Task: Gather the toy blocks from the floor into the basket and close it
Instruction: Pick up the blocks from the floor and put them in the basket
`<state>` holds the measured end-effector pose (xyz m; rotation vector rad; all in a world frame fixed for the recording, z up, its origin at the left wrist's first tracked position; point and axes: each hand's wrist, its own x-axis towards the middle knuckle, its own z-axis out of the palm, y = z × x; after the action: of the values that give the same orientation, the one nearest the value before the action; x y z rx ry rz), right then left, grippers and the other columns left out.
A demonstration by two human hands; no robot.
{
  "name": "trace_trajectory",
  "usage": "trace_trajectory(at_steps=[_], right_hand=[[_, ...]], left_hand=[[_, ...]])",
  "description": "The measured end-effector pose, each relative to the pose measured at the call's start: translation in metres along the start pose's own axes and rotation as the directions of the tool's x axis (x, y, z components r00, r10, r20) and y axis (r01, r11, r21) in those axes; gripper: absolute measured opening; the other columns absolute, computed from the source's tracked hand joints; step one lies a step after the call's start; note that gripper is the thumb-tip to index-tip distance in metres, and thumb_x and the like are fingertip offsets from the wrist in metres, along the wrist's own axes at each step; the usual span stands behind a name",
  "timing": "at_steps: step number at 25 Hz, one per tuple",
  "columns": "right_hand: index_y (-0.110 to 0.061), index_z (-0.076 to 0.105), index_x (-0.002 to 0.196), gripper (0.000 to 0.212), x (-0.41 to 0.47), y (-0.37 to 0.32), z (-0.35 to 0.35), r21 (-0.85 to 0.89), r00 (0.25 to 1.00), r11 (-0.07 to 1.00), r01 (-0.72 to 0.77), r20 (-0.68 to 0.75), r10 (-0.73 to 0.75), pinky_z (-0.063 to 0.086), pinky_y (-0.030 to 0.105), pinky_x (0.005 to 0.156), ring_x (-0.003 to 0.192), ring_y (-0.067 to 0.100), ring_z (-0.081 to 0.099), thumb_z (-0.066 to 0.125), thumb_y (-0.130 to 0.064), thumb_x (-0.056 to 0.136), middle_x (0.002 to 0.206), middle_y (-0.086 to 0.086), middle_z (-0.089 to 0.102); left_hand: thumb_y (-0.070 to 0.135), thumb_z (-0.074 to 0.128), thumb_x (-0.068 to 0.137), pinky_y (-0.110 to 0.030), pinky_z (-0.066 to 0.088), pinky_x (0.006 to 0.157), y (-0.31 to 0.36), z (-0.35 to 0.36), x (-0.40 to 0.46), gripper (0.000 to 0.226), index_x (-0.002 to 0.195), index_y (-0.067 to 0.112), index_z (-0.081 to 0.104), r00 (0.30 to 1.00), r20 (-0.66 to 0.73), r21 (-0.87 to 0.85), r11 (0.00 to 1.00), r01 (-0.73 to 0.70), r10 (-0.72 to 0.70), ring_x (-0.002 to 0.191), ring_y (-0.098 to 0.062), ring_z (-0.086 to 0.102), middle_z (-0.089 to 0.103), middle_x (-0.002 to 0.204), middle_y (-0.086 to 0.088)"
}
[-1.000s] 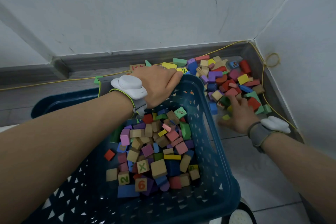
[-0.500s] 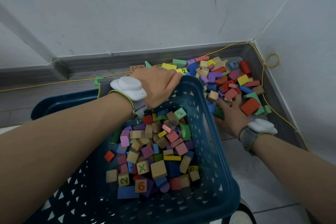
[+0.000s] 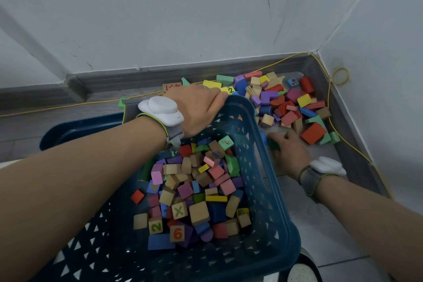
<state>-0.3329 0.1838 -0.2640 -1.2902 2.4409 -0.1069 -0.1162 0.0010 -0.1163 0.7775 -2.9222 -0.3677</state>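
In the corner by the wall, loose blocks point(image 3: 290, 107) lie heaped on the floor, beside the blue basket point(image 3: 272, 192), itself partly filled with blocks. The left hand point(image 3: 196, 110) clasps the basket's far rim, fingers curled over it. The right hand point(image 3: 289, 151) lies on the floor, fingers closing around a green block point(image 3: 273, 144).

We see dark blue perforated basket point(image 3: 270, 190) open, approx half full w/ mixed coloured blocks point(image 3: 196, 190); more blocks point(image 3: 290, 103) piled on floor, far right corner.
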Motion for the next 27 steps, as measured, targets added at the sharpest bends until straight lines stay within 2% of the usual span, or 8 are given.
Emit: trace_trajectory(at_steps=[5, 9, 11, 16, 20, 22, 25, 27], right_hand=[[-0.029, 0.057, 0.126, 0.042, 0.010, 0.000, -0.021, 0.342, 0.997, 0.939, -0.049, -0.046, 0.069, 0.048, 0.033, 0.084, 0.106, 0.034, 0.057, 0.058, -0.009, 0.089, 0.120, 0.013, 0.059], [-0.026, 0.060, 0.118, 0.034, 0.005, -0.041, -0.096, 0.904, 0.995, 0.417, -0.098, 0.086, 0.047, 0.060, 0.035, 0.067, 0.097, 0.025, 0.059, 0.057, -0.003, 0.093, 0.117, 0.006, 0.050], [-0.022, 0.058, 0.124, 0.035, -0.005, -0.067, -0.151, 0.939, 0.986, 0.342, -0.028, 0.083, -0.146, 0.057, 0.026, 0.058, 0.079, 0.018, 0.061, 0.056, -0.004, 0.094, 0.108, 0.007, 0.053], [-0.030, 0.062, 0.121, 0.040, -0.044, -0.120, -0.234, 0.811, 0.722, 0.581, 0.065, 0.363, -0.589, 0.057, 0.030, 0.060, 0.071, 0.020, 0.065, 0.060, -0.010, 0.086, 0.101, 0.001, 0.061], [-0.048, 0.058, 0.123, 0.042, -0.057, -0.143, -0.228, 0.490, 0.562, 0.820, 0.295, 0.605, -0.564, 0.060, 0.031, 0.072, 0.088, 0.017, 0.073, 0.066, -0.027, 0.088, 0.115, -0.007, 0.062], [-0.037, 0.063, 0.121, 0.033, -0.049, -0.135, -0.228, 0.522, 0.634, 0.826, 0.210, 0.571, -0.522, 0.059, 0.030, 0.067, 0.086, 0.020, 0.074, 0.065, -0.026, 0.089, 0.112, -0.004, 0.066], [-0.011, 0.064, 0.103, 0.012, -0.018, -0.110, -0.207, 0.665, 0.910, 0.745, 0.047, 0.279, -0.307, 0.052, 0.027, 0.047, 0.064, 0.021, 0.068, 0.062, -0.014, 0.092, 0.093, 0.012, 0.069], [-0.009, 0.060, 0.103, 0.013, 0.006, -0.091, -0.167, 0.522, 0.976, 0.853, -0.016, 0.194, -0.100, 0.049, 0.024, 0.041, 0.058, 0.021, 0.060, 0.063, -0.011, 0.090, 0.088, 0.016, 0.062]], left_hand=[[0.048, 0.020, 0.102, -0.037, 0.047, 0.067, 0.001, -0.001, 0.000, 0.048, 0.091, 0.021, 0.058, 1.000, 0.002, -0.003, 1.000, 0.021, -0.021, 0.071, -0.023, 0.054, 0.059, 0.076, 0.000], [0.048, 0.020, 0.103, -0.032, 0.040, 0.064, 0.002, -0.003, 0.000, 0.047, 0.094, 0.021, 0.058, 0.999, 0.033, 0.015, 1.000, 0.026, -0.026, 0.071, -0.022, 0.054, 0.058, 0.076, 0.000], [0.047, 0.020, 0.103, -0.030, 0.036, 0.063, 0.002, -0.005, 0.000, 0.046, 0.097, 0.021, 0.058, 0.999, 0.043, 0.029, 0.999, 0.024, -0.025, 0.070, -0.022, 0.052, 0.057, 0.076, 0.001], [0.043, 0.027, 0.103, -0.031, 0.036, 0.062, 0.006, -0.009, -0.001, 0.039, 0.092, 0.020, 0.056, 0.997, 0.040, 0.054, 0.997, 0.056, -0.058, 0.071, -0.024, 0.049, 0.052, 0.073, 0.002], [0.033, 0.038, 0.099, -0.038, 0.046, 0.069, 0.009, -0.016, -0.004, 0.023, 0.104, 0.020, 0.056, 0.995, 0.102, 0.060, 0.998, 0.003, -0.009, 0.084, -0.029, 0.057, 0.060, 0.089, -0.003], [0.038, 0.030, 0.103, -0.039, 0.046, 0.068, 0.008, -0.015, -0.004, 0.031, 0.100, 0.021, 0.056, 0.998, 0.060, 0.038, 0.999, -0.014, 0.011, 0.080, -0.027, 0.056, 0.060, 0.085, -0.002], [0.045, 0.022, 0.103, -0.031, 0.038, 0.064, 0.004, -0.008, -0.002, 0.043, 0.098, 0.022, 0.058, 0.999, 0.031, 0.035, 0.999, 0.012, -0.013, 0.072, -0.022, 0.051, 0.055, 0.076, 0.003], [0.046, 0.021, 0.103, -0.030, 0.037, 0.064, 0.002, -0.005, -0.001, 0.044, 0.094, 0.022, 0.057, 0.999, 0.031, 0.031, 0.999, 0.011, -0.012, 0.070, -0.021, 0.050, 0.051, 0.073, 0.005]])
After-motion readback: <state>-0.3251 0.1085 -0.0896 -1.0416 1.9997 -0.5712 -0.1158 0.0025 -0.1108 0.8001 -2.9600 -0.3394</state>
